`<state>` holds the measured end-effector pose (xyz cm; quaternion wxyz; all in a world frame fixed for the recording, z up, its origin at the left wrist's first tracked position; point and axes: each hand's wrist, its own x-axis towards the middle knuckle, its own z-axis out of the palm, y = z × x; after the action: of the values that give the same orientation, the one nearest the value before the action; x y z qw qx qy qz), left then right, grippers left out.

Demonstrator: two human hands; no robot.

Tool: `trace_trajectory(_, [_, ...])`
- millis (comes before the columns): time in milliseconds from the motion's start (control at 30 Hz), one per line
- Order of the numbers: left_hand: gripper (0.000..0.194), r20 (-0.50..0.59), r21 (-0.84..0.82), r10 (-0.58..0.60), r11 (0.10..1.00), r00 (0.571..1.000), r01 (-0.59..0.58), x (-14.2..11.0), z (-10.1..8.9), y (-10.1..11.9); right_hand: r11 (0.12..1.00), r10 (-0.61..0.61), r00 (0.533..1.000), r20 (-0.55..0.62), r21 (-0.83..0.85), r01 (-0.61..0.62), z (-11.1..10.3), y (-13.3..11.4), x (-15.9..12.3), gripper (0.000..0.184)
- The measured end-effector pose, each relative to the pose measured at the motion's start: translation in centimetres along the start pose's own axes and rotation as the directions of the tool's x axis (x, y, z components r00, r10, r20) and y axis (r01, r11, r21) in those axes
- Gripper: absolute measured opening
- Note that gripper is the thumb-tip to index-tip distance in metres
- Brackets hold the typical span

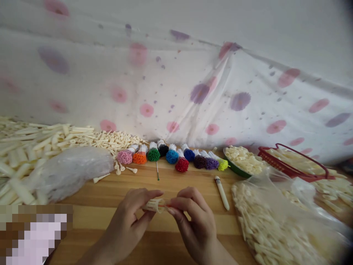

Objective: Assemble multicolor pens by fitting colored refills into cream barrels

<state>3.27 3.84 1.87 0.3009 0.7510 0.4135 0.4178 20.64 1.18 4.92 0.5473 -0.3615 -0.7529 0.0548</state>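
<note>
My left hand [129, 217] pinches a short cream plastic pen barrel [154, 205] between thumb and fingers, just above the wooden table [110, 191]. My right hand [193, 217] meets it from the right, its fingertips pinched on a thin orange refill [167, 205] at the barrel's open end. Beyond the hands lies a row of coloured refill bundles [172, 156], pink through orange, green, black, blue, red, purple and yellow. A single green refill [157, 171] lies loose in front of them. An assembled cream pen [222, 192] rests to the right of my hands.
A heap of cream barrels and small parts [41, 141] covers the left, partly under a clear plastic bag [71, 171]. Right: a green bowl [234, 167] of parts, a red basket [289, 167], and a bag of cream pieces [270, 221]. A flowered cloth [193, 92] hangs behind.
</note>
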Motion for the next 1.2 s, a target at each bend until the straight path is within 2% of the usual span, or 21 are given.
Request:
trace_trajectory(100, [0.031,-0.043,0.092,-0.011,0.996,0.999,0.015,0.0,0.0,0.5,0.999,0.022,1.0,-0.02,0.03,-0.022,0.5,0.4,0.2,0.01])
trace_trajectory(200, [0.031,-0.042,0.116,-0.052,0.992,0.998,0.057,0.0,-0.1,1.0,0.996,0.042,0.999,-0.004,0.081,-0.041,0.7,0.6,0.3,0.009])
trace_trajectory(300, [0.031,-0.001,0.066,-0.133,0.989,0.991,0.133,0.1,-0.2,1.5,0.993,0.031,0.999,0.025,0.113,-0.034,0.6,1.0,0.1,0.011])
trace_trajectory(433, [0.032,0.074,-0.027,-0.264,0.964,0.962,0.266,0.3,-0.2,2.2,0.993,0.024,0.996,0.092,0.114,-0.034,0.1,1.4,0.1,0.019])
trace_trajectory(567, [0.034,0.104,-0.068,-0.297,0.95,0.949,0.305,0.4,-0.3,2.4,0.988,0.075,0.988,0.132,0.126,-0.092,-0.5,1.6,0.6,0.02])
trace_trajectory(700, [0.041,0.102,-0.043,-0.271,0.96,0.957,0.277,0.2,-0.2,2.2,0.992,0.071,0.984,0.165,0.094,-0.088,-1.5,1.4,1.0,0.021])
trace_trajectory(967, [0.045,0.031,0.138,-0.122,0.984,0.992,0.117,-0.1,0.0,2.3,1.0,-0.026,0.976,0.217,0.02,0.022,-2.0,0.9,1.1,0.023])
trace_trajectory(1200, [0.039,-0.08,0.319,0.051,0.947,0.995,-0.023,-0.3,0.0,1.8,0.981,-0.043,0.987,0.154,-0.179,0.071,-1.3,0.1,0.8,0.016])
